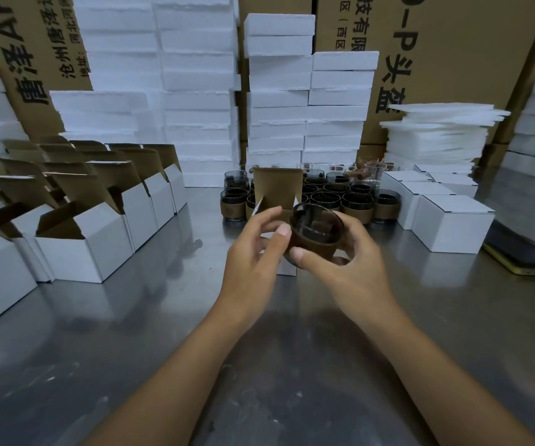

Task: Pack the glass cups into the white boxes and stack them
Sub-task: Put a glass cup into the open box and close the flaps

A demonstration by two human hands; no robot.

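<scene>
My right hand (353,259) grips a smoky glass cup (316,230) with a brown sleeve, tilted with its mouth toward me, just above the steel table (131,333). My left hand (256,249) has its thumb on the cup's left side and its fingers on an open white box (277,191), whose brown lid flap stands upright behind the cup. Much of that box is hidden by my hands. Several more sleeved glass cups (333,197) stand clustered behind the box.
Several open white boxes (82,239) with raised flaps line the left side. Closed white boxes (449,226) sit at the right, beside a phone (523,255). White foam stacks (304,101) and cardboard cartons (452,43) wall off the back.
</scene>
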